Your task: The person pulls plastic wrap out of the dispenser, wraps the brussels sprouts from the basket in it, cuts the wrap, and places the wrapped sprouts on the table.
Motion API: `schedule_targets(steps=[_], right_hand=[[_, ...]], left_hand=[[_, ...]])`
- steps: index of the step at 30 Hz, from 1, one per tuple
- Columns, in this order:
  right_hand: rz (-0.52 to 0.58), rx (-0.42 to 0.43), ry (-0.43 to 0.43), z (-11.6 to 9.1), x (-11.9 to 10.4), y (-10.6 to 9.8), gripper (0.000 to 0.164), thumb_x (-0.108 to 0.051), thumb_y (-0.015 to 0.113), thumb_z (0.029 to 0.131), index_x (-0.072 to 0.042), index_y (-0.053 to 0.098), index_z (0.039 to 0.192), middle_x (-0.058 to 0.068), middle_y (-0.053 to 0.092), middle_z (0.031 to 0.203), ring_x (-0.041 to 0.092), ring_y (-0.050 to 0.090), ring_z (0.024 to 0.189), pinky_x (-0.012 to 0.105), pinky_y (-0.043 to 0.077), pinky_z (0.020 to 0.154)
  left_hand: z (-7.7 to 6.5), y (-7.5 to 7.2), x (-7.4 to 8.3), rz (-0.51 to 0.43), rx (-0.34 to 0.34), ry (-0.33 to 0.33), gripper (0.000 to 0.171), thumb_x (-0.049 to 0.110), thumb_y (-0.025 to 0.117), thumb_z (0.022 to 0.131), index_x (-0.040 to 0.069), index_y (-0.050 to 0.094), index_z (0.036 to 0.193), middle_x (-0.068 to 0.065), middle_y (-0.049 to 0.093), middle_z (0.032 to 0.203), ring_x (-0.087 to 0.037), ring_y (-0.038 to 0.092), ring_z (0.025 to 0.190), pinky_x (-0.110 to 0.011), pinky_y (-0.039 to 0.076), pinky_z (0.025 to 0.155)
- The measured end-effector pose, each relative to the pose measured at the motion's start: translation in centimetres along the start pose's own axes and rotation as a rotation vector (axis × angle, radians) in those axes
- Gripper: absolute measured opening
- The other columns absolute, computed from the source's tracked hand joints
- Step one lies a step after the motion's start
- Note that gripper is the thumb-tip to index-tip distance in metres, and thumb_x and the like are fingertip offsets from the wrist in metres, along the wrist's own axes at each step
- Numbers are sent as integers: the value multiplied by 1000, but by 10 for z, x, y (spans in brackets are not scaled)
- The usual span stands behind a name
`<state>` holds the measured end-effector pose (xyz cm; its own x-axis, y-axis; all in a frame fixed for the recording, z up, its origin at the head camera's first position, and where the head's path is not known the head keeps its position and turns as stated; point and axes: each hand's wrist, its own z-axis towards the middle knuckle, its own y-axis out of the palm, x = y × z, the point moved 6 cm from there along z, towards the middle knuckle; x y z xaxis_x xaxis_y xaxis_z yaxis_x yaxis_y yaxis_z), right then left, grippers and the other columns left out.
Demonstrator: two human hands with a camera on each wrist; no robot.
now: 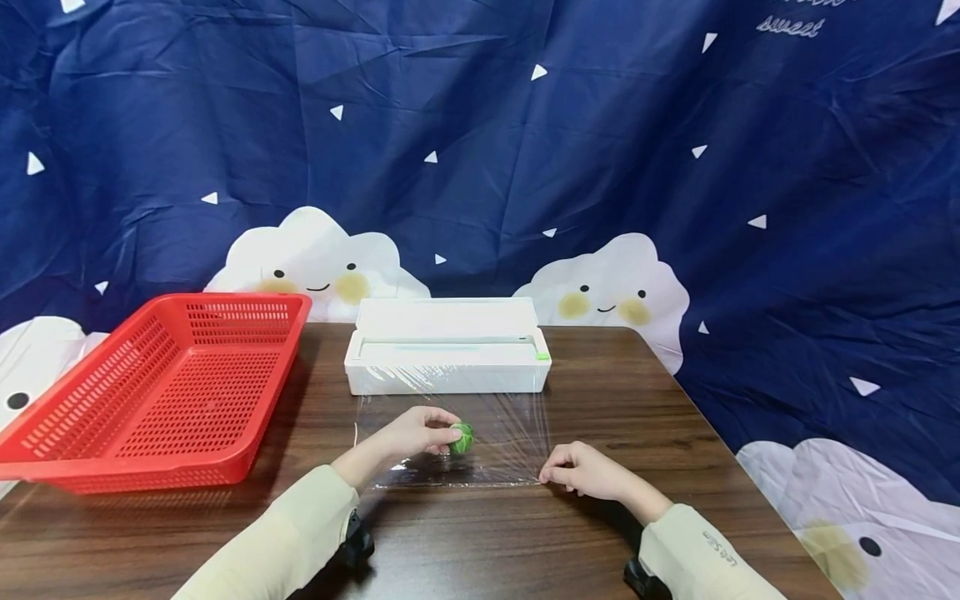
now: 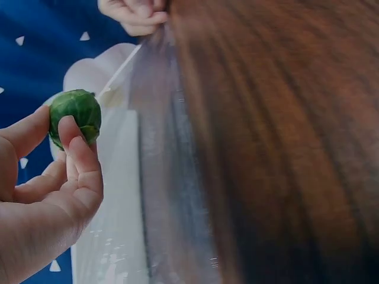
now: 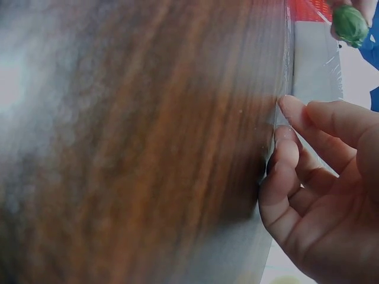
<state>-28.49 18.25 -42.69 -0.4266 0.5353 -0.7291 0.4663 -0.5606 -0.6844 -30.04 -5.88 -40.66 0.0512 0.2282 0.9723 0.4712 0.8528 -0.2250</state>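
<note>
My left hand (image 1: 414,433) pinches a small green Brussels sprout (image 1: 462,438) between thumb and fingers. In the head view the sprout appears over a sheet of clear cling film (image 1: 510,442). That sheet stretches toward me from a white cling film dispenser (image 1: 442,381), whose lid stands raised. At the sheet's near right corner, the fingertips of my right hand (image 1: 588,473) pinch its edge. The left wrist view shows the Brussels sprout (image 2: 76,117) held at the fingertips, the film's edge running beside it.
A red perforated plastic basket (image 1: 217,392) sits on the left of the dark wooden table (image 1: 480,550). Behind the table hangs a navy cloth (image 1: 480,192) with white clouds and triangles. A green piece (image 1: 542,357) marks the dispenser's right end.
</note>
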Motion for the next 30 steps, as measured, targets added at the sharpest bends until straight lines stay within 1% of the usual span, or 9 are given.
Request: schedule_targets(steps=[5,8,17,23,26,30], right_hand=[[-7,-1,-1,0,-1,0,16,-8,56,90,-4,70,83,0,50,74,6,44,52,17,35,40],[-8,1,-2,0,-1,-1,16,-9,56,90,-5,70,83,0,50,74,6,44,52,18,36,40],[-1,1,-6,0,0,0,16,-9,57,90,-5,70,83,0,50,73,5,44,52,18,35,39],[-7,-4,-9,0,0,-1,16,-9,57,90,-5,70,83,0,50,73,5,44,52,18,36,40],[-10,-6,-9,0,0,-1,15,-9,57,90,-5,70,83,0,50,73,5,44,52,18,36,40],[-9,-7,-10,1,1,0,15,-9,57,90,-6,70,83,-1,50,73,5,44,52,18,36,40]], left_hand=[[1,6,-13,-1,7,-24,29,9,60,89,-11,55,110,-8,58,88,-15,58,68,-31,50,67],[1,8,-18,9,6,-37,29,10,60,89,-10,55,110,-7,58,88,-15,58,68,-30,49,66],[0,13,-24,15,14,-43,28,9,61,88,-9,56,109,-7,59,85,-14,56,67,-28,48,64],[1,15,-31,32,46,-32,28,8,63,87,-10,57,107,-6,59,85,-13,56,65,-24,46,60],[0,16,-31,45,56,-32,30,9,63,87,-11,56,109,-7,59,86,-13,56,65,-25,46,59],[-2,15,-29,74,61,-21,31,10,62,88,-11,57,110,-7,60,84,-15,57,66,-27,47,59]])
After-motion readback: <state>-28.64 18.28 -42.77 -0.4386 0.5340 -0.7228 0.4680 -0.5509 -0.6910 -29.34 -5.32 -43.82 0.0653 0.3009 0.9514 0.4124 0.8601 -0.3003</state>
